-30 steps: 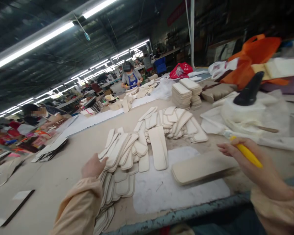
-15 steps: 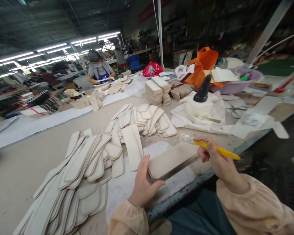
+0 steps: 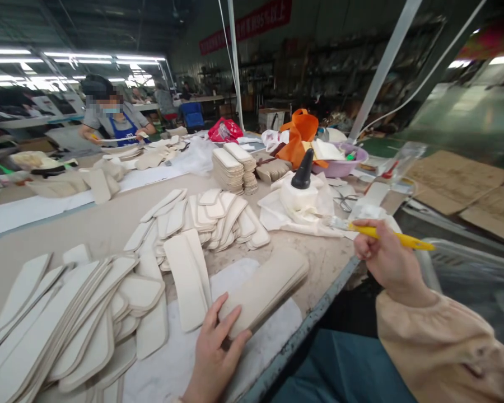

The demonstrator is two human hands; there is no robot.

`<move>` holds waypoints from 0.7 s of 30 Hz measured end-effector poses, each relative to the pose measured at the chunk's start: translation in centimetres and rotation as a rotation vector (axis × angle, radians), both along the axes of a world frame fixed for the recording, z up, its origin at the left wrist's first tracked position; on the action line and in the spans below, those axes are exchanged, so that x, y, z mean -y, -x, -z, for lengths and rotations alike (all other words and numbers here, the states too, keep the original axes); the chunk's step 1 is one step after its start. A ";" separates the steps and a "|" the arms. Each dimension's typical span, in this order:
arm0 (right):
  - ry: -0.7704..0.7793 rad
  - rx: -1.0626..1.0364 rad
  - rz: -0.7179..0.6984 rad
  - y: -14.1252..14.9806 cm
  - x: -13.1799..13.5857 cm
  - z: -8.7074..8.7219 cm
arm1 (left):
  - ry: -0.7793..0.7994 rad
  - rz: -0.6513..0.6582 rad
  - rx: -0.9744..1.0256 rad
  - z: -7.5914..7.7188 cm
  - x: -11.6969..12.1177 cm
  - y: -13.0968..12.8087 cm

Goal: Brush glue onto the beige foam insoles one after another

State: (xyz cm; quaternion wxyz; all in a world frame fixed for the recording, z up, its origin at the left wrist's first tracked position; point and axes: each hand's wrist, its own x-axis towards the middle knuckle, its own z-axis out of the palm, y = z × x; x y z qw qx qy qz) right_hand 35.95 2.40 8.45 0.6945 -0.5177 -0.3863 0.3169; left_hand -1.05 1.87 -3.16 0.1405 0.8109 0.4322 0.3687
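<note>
Two hands work at the frame's bottom: the left hand [image 3: 215, 350] grips the near end of a small insole stack [image 3: 264, 289] at lower centre; the right hand [image 3: 385, 258], centre right, clenches a yellow brush [image 3: 386, 236]

Pretty evenly lit hall: long white fluorescent ceiling tubes [image 3: 92, 56] up at 10 o'clock blow out into glare, while the roof around them stays dark. The pale worn desk [image 3: 109, 224] catches soft light with weak shadows. There's wide-angle stretching toward the edges, motion smear at 3 o'clock, and the background is soft.
</note>
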 end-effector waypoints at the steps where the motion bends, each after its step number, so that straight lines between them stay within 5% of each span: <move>1: -0.005 -0.013 0.015 -0.7 0.1 -0.2 | -0.021 0.011 -0.006 -0.1 0.0 0.0; 11: 0.064 -0.032 -0.008 -0.9 0.6 0.6 | -0.049 -0.004 0.059 -0.5 0.1 0.3; 21: 0.121 0.005 -0.083 1.8 2.0 4.6 | -0.114 -0.053 0.119 -1.5 0.9 0.3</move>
